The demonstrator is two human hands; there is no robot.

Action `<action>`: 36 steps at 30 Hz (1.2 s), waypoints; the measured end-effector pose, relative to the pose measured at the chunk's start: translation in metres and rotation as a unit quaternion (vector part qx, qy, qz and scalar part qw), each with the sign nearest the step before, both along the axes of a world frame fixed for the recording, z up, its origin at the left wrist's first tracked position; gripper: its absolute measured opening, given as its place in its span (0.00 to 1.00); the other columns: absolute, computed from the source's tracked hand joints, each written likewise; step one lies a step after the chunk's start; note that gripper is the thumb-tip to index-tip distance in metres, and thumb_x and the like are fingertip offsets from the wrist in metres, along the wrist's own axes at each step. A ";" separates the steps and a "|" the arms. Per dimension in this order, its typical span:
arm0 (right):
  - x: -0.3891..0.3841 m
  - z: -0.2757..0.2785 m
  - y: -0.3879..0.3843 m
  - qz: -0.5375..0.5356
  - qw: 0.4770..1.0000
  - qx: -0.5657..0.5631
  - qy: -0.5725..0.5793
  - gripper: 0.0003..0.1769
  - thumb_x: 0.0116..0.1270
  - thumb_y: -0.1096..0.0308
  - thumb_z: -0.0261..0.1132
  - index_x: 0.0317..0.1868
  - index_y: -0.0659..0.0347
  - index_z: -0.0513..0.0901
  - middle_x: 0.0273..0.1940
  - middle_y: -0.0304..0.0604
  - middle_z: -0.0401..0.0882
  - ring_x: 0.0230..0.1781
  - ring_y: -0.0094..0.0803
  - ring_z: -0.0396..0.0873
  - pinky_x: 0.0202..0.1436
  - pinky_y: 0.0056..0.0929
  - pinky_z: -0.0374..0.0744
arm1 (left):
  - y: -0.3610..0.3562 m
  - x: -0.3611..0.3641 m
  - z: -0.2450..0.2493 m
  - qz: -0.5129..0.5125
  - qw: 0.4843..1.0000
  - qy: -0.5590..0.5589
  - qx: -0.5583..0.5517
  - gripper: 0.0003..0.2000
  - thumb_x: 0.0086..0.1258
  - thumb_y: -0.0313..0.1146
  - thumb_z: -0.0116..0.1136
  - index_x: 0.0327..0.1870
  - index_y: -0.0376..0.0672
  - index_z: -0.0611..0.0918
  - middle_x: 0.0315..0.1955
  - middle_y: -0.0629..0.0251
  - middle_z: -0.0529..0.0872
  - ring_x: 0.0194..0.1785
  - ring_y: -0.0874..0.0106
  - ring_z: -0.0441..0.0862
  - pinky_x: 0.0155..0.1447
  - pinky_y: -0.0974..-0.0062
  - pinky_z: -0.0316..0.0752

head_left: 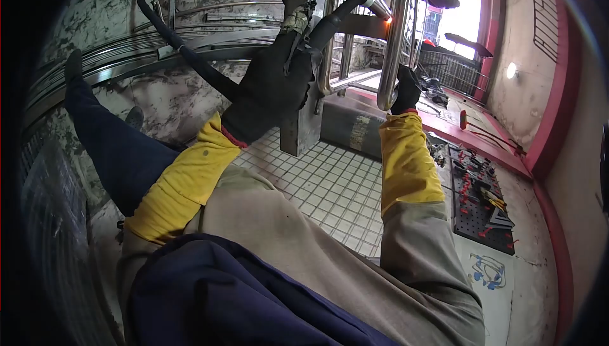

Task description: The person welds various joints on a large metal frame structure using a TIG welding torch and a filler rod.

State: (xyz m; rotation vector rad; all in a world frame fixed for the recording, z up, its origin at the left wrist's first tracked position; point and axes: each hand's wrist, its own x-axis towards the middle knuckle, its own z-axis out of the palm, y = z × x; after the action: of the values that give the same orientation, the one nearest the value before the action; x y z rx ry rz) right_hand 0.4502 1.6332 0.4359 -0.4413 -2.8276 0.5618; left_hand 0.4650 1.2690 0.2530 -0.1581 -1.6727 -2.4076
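Observation:
In the head view my left hand [276, 83], in a black glove with a yellow cuff, is closed around the handle of a welding torch [336, 19]. The torch head points right, with its tip at a shiny bent metal tube [398, 35]. A small orange glow shows where tip and tube meet. My right hand [408, 90], also black-gloved, grips the tube frame near its rounded lower end; part of its fingers is hidden. Several parallel bars make up this frame. From my left hand the dark torch cable [200, 70] curves up to the upper left.
A grey metal post [295, 133] stands beside the frame on tiled flooring [342, 187]. Long metal tubes and bars [222, 48] lie at the left. On the right are a black pegboard with tools [479, 200] and a pink-edged doorway. A navy-trousered leg [114, 137] extends at the left.

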 end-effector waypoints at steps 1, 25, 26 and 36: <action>0.000 0.000 -0.002 0.001 1.000 0.001 -0.001 0.13 0.73 0.66 0.63 0.45 0.66 0.89 0.44 0.50 0.93 0.46 0.35 0.87 0.58 0.35 0.79 | -0.002 0.000 0.001 0.001 1.000 -0.001 0.001 0.17 0.79 0.33 0.59 0.62 0.31 0.81 0.31 0.47 0.87 0.33 0.51 0.87 0.40 0.57 0.80; -0.001 -0.001 0.006 0.045 0.998 0.036 -0.009 0.16 0.74 0.65 0.60 0.47 0.66 0.90 0.44 0.45 0.92 0.45 0.34 0.88 0.58 0.33 0.81 | -0.011 -0.005 0.010 -0.129 0.977 -0.098 0.139 0.14 0.79 0.29 0.59 0.61 0.34 0.82 0.40 0.43 0.90 0.42 0.49 0.90 0.47 0.57 0.81; 0.002 0.004 0.000 0.071 0.994 0.085 -0.019 0.16 0.74 0.64 0.60 0.47 0.66 0.90 0.44 0.45 0.93 0.46 0.34 0.88 0.59 0.33 0.81 | -0.011 -0.005 0.011 -0.121 0.979 -0.089 0.135 0.15 0.79 0.29 0.59 0.62 0.35 0.82 0.38 0.44 0.90 0.40 0.49 0.90 0.45 0.57 0.81; -0.004 0.001 -0.013 -0.070 0.996 -0.059 0.005 0.13 0.72 0.64 0.63 0.45 0.64 0.89 0.44 0.46 0.93 0.47 0.34 0.87 0.59 0.35 0.78 | -0.010 -0.003 0.008 -0.133 0.977 -0.103 0.134 0.16 0.80 0.32 0.57 0.62 0.32 0.81 0.30 0.52 0.89 0.34 0.58 0.90 0.40 0.60 0.81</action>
State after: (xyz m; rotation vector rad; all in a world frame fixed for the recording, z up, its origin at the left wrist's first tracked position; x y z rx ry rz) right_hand 0.4463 1.6199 0.4374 -0.6506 -2.7369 0.7027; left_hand 0.4622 1.2591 0.2615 -0.0983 -1.4633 -2.9128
